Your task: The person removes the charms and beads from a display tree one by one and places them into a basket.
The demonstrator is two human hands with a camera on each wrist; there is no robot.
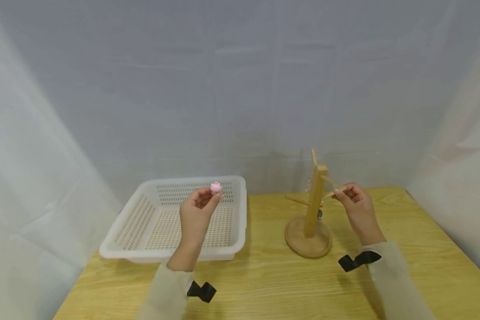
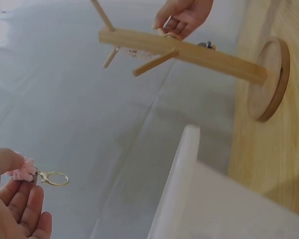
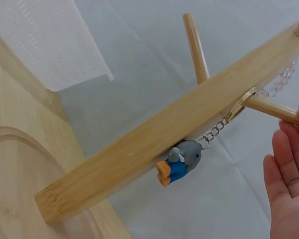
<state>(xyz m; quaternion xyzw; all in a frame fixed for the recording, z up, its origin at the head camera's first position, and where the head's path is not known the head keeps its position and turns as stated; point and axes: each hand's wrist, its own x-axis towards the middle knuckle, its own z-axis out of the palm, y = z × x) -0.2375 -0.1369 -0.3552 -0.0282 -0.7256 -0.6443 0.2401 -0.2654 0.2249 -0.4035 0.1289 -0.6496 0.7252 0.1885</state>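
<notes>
Over the white basket, my left hand (image 1: pixel 197 213) pinches a pink keychain (image 1: pixel 216 188) between thumb and fingers. Its gold ring (image 2: pixel 58 179) sticks out free of the hand in the left wrist view. To the right, a wooden stand with pegs (image 1: pixel 314 202) stands upright on a round base. My right hand (image 1: pixel 358 208) pinches the outer end of one peg (image 3: pixel 271 108). On that same peg hangs a keychain with a grey and blue figure (image 3: pixel 185 158), its ring close to the post. A string of clear pinkish beads (image 3: pixel 280 84) hangs at another peg, partly hidden.
The white perforated basket (image 1: pixel 240 240) sits on the left of the wooden table (image 1: pixel 264 284). Other pegs, such as a left-pointing one (image 1: pixel 297 200), jut from the post. Pale sheeting (image 1: pixel 240 98) surrounds the table at the back and sides.
</notes>
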